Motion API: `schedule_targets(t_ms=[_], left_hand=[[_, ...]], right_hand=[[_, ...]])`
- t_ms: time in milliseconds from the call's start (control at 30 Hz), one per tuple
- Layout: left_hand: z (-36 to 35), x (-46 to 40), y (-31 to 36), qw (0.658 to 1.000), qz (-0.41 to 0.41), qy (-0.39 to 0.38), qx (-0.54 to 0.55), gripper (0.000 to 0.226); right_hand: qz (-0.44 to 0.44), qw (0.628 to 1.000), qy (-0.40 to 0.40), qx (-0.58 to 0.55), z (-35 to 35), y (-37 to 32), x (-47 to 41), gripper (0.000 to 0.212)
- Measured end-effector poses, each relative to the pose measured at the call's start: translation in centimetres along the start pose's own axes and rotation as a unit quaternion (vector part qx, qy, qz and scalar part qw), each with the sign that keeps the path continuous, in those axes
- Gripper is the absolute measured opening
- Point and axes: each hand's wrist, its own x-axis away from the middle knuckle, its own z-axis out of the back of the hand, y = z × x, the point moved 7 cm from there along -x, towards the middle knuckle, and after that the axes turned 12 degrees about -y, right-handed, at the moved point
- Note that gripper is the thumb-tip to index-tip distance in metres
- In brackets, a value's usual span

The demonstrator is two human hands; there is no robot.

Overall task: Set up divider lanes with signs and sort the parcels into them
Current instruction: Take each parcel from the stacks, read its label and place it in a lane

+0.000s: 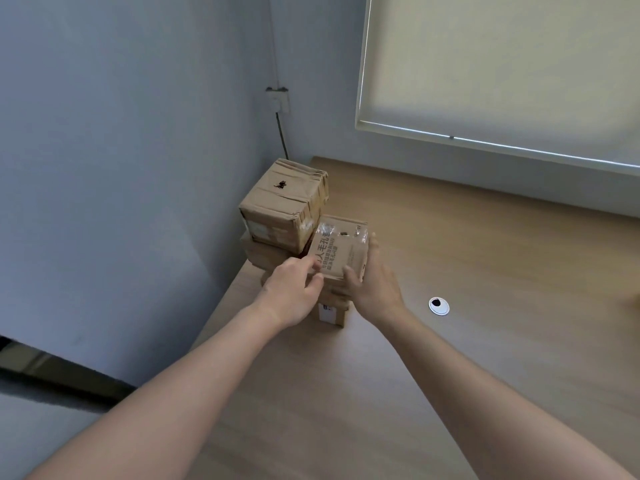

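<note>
Standing at the far left corner of the wooden surface [485, 258], against the wall: a stack of cardboard parcels, with a printed parcel [341, 252] topping the nearer column and a taller plain parcel [284, 202] just behind and left of it. Gripping that printed parcel from both sides: left hand [294, 296] with fingers [311, 265] curling over the near left edge, right hand [375, 285] pressing flat-ish along the right face, thumb [349, 277] hooking the near top edge. Lying straight ahead between the two palms, long axis running away from the body. Reaching equally near with both hands. Probably calling for a straight lift upward, clear of the lower parcels [332, 315]; risking a nudge to the neighbouring taller column. Showing no dividers or signs anywhere here.
</note>
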Motion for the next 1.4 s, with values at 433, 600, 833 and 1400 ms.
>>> schedule_targets(t_ms=[433, 600, 833, 1400], left_hand=[[0.5, 0.8, 2.9, 0.984, -0.075, -0.020, 0.160, 0.040], [2.2, 1.2, 3.9, 0.944, -0.073, 0.015, 0.320, 0.050], [4.3, 2.3, 6.8, 0.889, -0.083, 0.018, 0.451, 0.038], [7.3, 4.2, 9.0, 0.858, -0.137, 0.042, 0.493, 0.034]], right_hand=[[-0.037, 0.958, 0.093, -0.269, 2.2, 0.5, 3.2, 0.069], [0.039, 0.930, 0.129, -0.343, 5.6, -1.8, 4.7, 0.058], [0.066, 0.874, 0.136, -0.462, 9.2, -4.1, 6.0, 0.071], [0.181, 0.918, 0.103, -0.338, 9.5, -5.1, 9.1, 0.078]])
